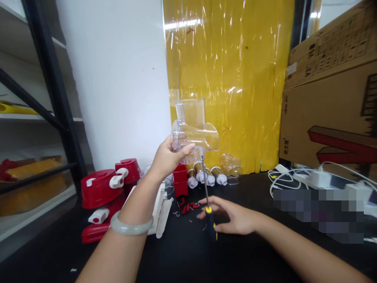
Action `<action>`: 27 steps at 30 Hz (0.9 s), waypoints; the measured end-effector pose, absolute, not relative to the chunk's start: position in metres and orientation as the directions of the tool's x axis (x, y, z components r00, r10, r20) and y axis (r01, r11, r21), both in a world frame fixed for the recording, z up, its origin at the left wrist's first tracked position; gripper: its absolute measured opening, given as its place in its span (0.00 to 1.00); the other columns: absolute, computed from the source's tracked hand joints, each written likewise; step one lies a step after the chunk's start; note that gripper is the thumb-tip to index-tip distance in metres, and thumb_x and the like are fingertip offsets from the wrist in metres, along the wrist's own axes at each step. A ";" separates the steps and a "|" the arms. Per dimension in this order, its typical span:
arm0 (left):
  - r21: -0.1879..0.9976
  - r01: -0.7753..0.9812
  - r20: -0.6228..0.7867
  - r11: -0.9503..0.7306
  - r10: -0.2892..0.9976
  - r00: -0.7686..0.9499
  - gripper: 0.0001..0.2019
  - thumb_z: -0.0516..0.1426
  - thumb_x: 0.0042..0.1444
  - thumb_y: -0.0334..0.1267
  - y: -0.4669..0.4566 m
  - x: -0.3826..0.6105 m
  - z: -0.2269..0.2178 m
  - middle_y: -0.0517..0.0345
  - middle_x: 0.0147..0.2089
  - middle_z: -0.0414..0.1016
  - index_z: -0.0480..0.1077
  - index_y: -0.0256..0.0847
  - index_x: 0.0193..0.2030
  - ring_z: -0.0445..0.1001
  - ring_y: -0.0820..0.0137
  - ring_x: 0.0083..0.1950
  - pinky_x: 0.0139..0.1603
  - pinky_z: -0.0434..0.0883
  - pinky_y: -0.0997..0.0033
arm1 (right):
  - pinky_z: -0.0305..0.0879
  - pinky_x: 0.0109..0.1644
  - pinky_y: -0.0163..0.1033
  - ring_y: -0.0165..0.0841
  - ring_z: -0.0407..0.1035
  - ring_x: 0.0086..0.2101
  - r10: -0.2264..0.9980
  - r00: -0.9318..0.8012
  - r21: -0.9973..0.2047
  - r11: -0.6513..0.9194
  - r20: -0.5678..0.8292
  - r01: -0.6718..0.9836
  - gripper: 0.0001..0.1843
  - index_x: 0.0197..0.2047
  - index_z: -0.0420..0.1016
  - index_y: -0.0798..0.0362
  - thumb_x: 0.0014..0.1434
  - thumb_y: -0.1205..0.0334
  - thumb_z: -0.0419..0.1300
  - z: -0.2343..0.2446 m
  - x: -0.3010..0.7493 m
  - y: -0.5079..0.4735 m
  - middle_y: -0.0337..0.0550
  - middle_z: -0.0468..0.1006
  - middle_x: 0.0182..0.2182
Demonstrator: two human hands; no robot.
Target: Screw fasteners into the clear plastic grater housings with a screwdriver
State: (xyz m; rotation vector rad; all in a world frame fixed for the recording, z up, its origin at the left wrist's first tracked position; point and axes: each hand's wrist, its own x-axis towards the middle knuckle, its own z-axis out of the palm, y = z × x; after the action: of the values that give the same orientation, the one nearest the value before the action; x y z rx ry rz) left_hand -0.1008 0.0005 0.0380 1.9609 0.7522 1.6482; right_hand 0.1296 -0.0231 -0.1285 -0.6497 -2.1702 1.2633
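Screwdriver [209, 210] stands between right thumb [226, 227] and fingers [218, 202].

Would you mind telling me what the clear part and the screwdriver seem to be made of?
Clear part: probably rigid, glossy plastic, being see-through with bright highlights, though glass isn't ruled out. Screwdriver: grey shaft with a slight sheen, likely steel; its dark-and-yellow handle could be plastic or rubber.
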 end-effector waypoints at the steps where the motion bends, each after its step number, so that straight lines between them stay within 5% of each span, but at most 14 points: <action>1: 0.663 0.108 0.729 -0.741 0.672 0.130 0.25 0.70 0.46 0.53 0.001 -0.101 0.038 0.47 0.47 0.84 0.74 0.39 0.45 0.82 0.58 0.48 0.51 0.79 0.58 | 0.65 0.67 0.55 0.44 0.73 0.59 0.649 -0.737 -0.896 0.422 0.189 0.142 0.38 0.67 0.60 0.50 0.58 0.60 0.71 -0.129 0.129 -0.022 0.51 0.80 0.55; 6: 0.659 0.097 0.733 -0.746 0.666 0.138 0.25 0.70 0.47 0.53 0.001 -0.100 0.037 0.45 0.48 0.84 0.74 0.39 0.47 0.82 0.58 0.49 0.53 0.78 0.57 | 0.66 0.65 0.55 0.48 0.73 0.57 0.775 -0.603 -0.822 0.461 0.190 0.333 0.41 0.59 0.70 0.51 0.44 0.55 0.80 -0.132 0.124 -0.022 0.49 0.77 0.55; 10: 0.652 0.095 0.738 -0.752 0.658 0.147 0.25 0.69 0.47 0.53 0.000 -0.100 0.038 0.46 0.48 0.84 0.74 0.39 0.45 0.82 0.57 0.49 0.53 0.78 0.57 | 0.58 0.71 0.55 0.46 0.67 0.65 0.674 -0.708 -0.850 0.484 0.211 0.208 0.40 0.65 0.64 0.49 0.53 0.60 0.75 -0.127 0.129 -0.024 0.52 0.73 0.63; 13: 0.643 0.089 0.744 -0.761 0.648 0.163 0.23 0.69 0.47 0.53 0.000 -0.100 0.039 0.47 0.47 0.84 0.75 0.40 0.44 0.82 0.57 0.49 0.53 0.78 0.57 | 0.63 0.68 0.55 0.43 0.72 0.62 0.622 -0.761 -0.912 0.398 0.188 0.100 0.33 0.64 0.62 0.51 0.59 0.62 0.69 -0.130 0.131 -0.022 0.52 0.79 0.57; 16: 0.643 0.080 0.745 -0.762 0.646 0.166 0.23 0.69 0.48 0.53 -0.001 -0.100 0.039 0.46 0.48 0.84 0.75 0.40 0.45 0.82 0.57 0.49 0.53 0.78 0.57 | 0.69 0.62 0.54 0.45 0.77 0.53 0.722 -0.670 -0.904 0.386 0.172 0.183 0.37 0.58 0.66 0.52 0.50 0.57 0.77 -0.134 0.127 -0.018 0.48 0.82 0.48; 18: 0.640 0.073 0.747 -0.764 0.642 0.170 0.23 0.69 0.47 0.53 0.000 -0.100 0.039 0.46 0.48 0.84 0.75 0.40 0.45 0.82 0.57 0.50 0.53 0.78 0.57 | 0.67 0.63 0.53 0.46 0.75 0.54 0.770 -0.605 -0.869 0.425 0.201 0.252 0.42 0.56 0.68 0.51 0.42 0.57 0.81 -0.134 0.125 -0.018 0.48 0.80 0.50; 22: 0.634 0.077 0.753 -0.769 0.637 0.166 0.22 0.69 0.47 0.53 0.000 -0.099 0.039 0.46 0.47 0.84 0.75 0.40 0.43 0.83 0.57 0.48 0.52 0.79 0.57 | 0.61 0.70 0.54 0.45 0.68 0.64 0.670 -0.714 -0.883 0.440 0.202 0.164 0.41 0.66 0.64 0.48 0.53 0.56 0.76 -0.129 0.127 -0.021 0.52 0.75 0.60; 24: 0.634 0.081 0.752 -0.769 0.637 0.170 0.22 0.69 0.47 0.52 0.000 -0.099 0.039 0.46 0.47 0.85 0.75 0.40 0.44 0.83 0.57 0.48 0.51 0.79 0.57 | 0.65 0.66 0.54 0.44 0.72 0.60 0.642 -0.750 -0.916 0.380 0.161 0.129 0.38 0.66 0.63 0.49 0.57 0.55 0.73 -0.129 0.127 -0.022 0.50 0.79 0.55; 27: 0.633 0.077 0.751 -0.771 0.635 0.180 0.22 0.68 0.48 0.52 0.000 -0.099 0.039 0.47 0.48 0.85 0.75 0.41 0.44 0.82 0.57 0.50 0.52 0.78 0.57 | 0.68 0.62 0.52 0.43 0.75 0.52 0.728 -0.672 -0.896 0.381 0.136 0.230 0.37 0.59 0.70 0.50 0.50 0.53 0.78 -0.131 0.124 -0.021 0.44 0.80 0.48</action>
State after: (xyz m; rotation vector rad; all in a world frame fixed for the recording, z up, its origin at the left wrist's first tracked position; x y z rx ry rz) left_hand -0.0986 -0.0004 0.0392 2.0059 0.6680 1.6246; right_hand 0.1244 -0.0210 -0.1308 -0.8214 -2.1238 1.2575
